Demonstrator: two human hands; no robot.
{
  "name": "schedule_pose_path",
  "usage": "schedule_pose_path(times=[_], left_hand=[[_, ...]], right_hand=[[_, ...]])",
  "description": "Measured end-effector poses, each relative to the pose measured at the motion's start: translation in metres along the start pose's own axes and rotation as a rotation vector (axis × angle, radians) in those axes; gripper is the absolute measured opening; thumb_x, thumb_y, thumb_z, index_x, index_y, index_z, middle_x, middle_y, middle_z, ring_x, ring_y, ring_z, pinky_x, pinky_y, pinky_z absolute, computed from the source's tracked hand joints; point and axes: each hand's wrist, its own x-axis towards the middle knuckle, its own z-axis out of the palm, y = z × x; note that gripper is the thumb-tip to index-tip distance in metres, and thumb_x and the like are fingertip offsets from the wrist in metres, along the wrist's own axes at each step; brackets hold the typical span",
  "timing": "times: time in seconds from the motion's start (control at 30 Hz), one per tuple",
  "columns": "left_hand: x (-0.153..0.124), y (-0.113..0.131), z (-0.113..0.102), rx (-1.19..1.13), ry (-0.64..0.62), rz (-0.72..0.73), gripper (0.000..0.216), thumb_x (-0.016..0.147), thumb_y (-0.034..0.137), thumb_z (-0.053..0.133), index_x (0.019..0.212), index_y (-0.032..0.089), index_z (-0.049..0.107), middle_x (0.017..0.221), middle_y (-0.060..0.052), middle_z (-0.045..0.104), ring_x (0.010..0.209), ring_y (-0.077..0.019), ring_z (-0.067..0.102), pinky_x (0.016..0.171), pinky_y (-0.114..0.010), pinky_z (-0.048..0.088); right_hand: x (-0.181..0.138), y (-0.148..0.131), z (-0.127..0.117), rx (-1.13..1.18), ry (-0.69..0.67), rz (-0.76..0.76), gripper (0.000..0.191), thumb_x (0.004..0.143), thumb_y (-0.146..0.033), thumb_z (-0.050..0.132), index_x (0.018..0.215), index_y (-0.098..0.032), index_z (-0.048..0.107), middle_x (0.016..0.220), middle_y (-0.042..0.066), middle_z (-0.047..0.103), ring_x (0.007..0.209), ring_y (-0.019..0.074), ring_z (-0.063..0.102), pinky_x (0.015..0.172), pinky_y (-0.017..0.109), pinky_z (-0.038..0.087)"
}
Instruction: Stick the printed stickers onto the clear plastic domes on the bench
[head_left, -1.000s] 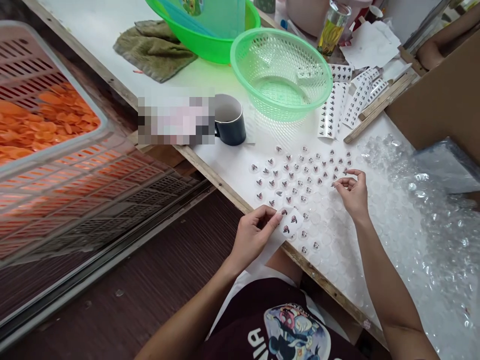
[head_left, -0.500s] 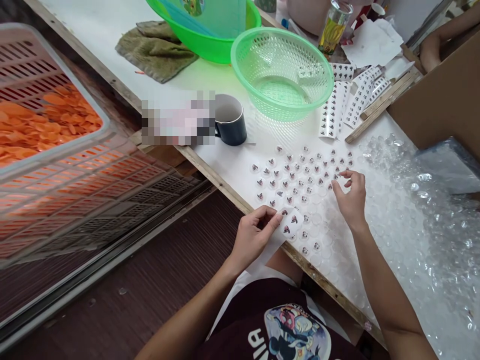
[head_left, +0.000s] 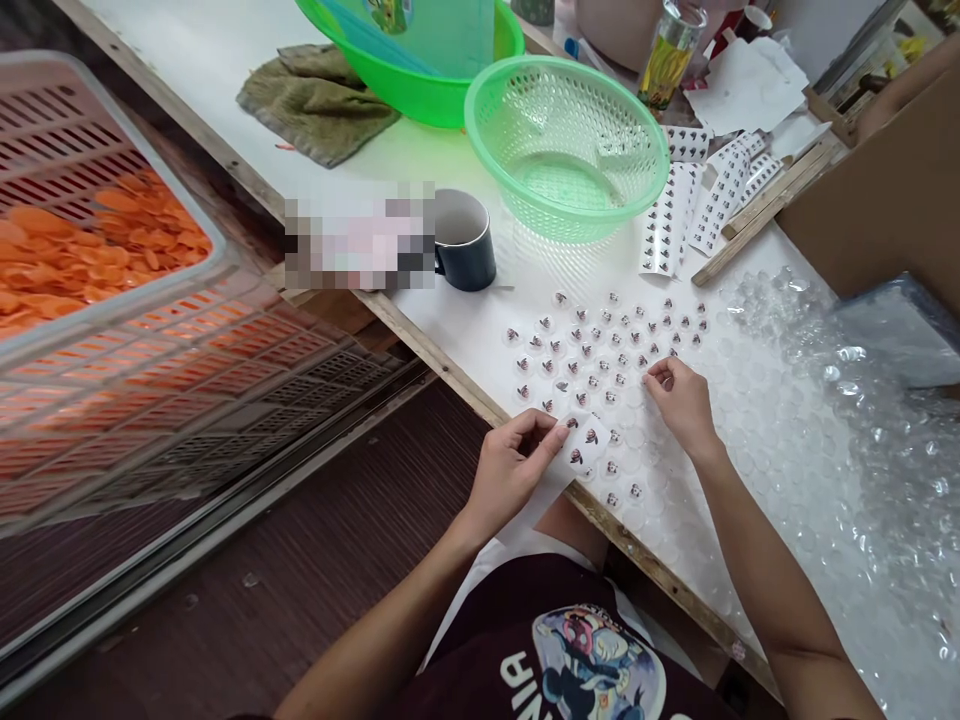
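We have before us a white counter (head_left: 465, 335), its near edge bounded by a worn wooden strip (head_left: 450, 371) running from far left to near right. Our left hand (head_left: 514, 460) is clamped, thumb against fingers, on a white paper sticker strip with small dark-and-pink figures (head_left: 598, 452), at the counter's near edge. Our right hand (head_left: 684, 405), apart from the left, has thumb and forefinger nearly together low over the counter; we cannot tell whether anything sits between them. Left of it lie small clear round pieces bearing stickers (head_left: 573, 369); to the right spreads a glinting heap of clear plastic pieces (head_left: 862, 430). Farther off stand a dark mug with a pale inside (head_left: 472, 262), a pale green perforated basket (head_left: 570, 215) and a bright green basin (head_left: 420, 105). At far right are printed sticker sheets (head_left: 660, 240) and brown cardboard (head_left: 877, 210). On the left, a pale slotted plastic crate (head_left: 187, 400) holds flat orange pieces (head_left: 127, 240) above a dark brown floor (head_left: 300, 560).
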Motion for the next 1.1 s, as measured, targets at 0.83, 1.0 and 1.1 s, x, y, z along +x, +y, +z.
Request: schedule_pose_path(times=[0.83,1.0,1.1], left_hand=[[0.001,0.003,-0.001,-0.106,-0.004,-0.046,0.026,0.088,0.042,0.07,0.093,0.016,0.071,0.079,-0.003,0.068,0.067,-0.0137,0.056,0.062,-0.024,0.044],[0.001,0.005,0.001,-0.076,0.019,-0.058,0.027,0.089,0.04,0.069,0.078,0.016,0.068,0.068,0.0,0.062,0.061,-0.0121,0.05,0.058,-0.023,0.04],[0.001,0.007,0.002,-0.079,0.042,-0.058,0.028,0.089,0.04,0.069,0.074,0.016,0.066,0.065,0.001,0.059,0.06,-0.0115,0.048,0.057,-0.023,0.039]], right_hand=[[-0.079,-0.056,0.011,0.468,-0.428,-0.099,0.021,0.092,-0.037,0.059,0.078,-0.022,0.066,0.074,-0.001,0.067,0.07,0.016,0.057,0.065,0.028,0.042],[-0.086,-0.059,0.014,0.298,-0.149,-0.244,0.008,0.09,-0.03,0.064,0.095,-0.025,0.067,0.092,0.001,0.072,0.079,0.0188,0.062,0.082,0.037,0.045],[-0.09,-0.061,0.011,0.23,-0.017,-0.34,0.006,0.092,-0.03,0.064,0.09,-0.026,0.067,0.091,0.002,0.071,0.084,0.0211,0.064,0.087,0.041,0.044]])
